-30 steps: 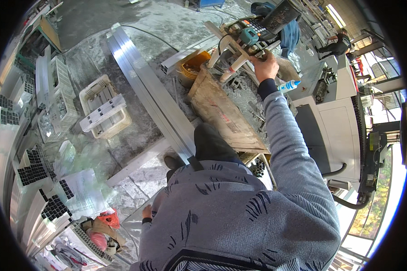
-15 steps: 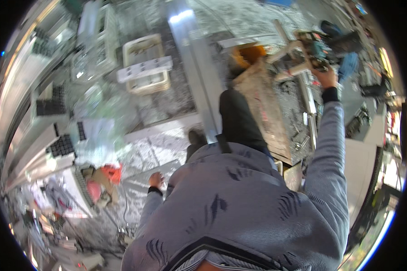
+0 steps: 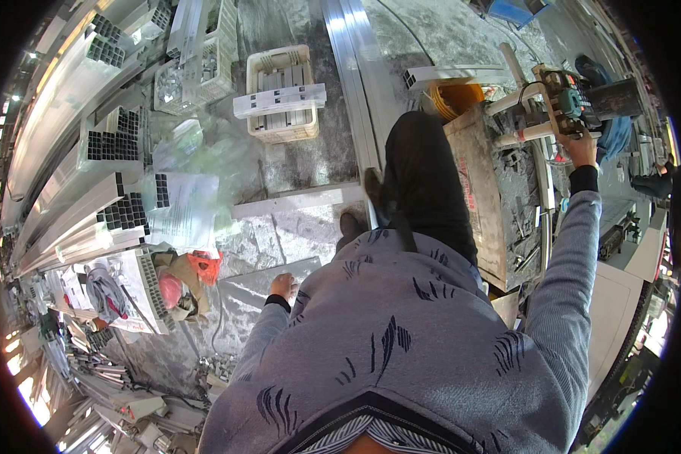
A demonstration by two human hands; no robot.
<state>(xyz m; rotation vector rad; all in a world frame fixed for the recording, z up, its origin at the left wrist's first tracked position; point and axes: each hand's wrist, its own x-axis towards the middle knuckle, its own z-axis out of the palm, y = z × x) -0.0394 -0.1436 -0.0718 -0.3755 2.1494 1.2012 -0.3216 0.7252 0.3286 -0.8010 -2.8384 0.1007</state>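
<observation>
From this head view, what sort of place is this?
Likely a metal-fabrication workshop for aluminium profiles. Stacks of hollow metal profiles line the left side, a crate of cut lengths sits on the floor, and the right hand is at a power tool over a worn workbench.

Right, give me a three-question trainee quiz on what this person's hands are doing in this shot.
1. True or false: the right hand is on a power tool above the wooden bench.
2. Where is the left hand?
A. on the tool
B. hanging free at the side, above the floor
C. in the white crate
3. Fill in: beside the bench's far end stands an ______ bucket.

Key: 1 true; 2 B; 3 orange.
</observation>
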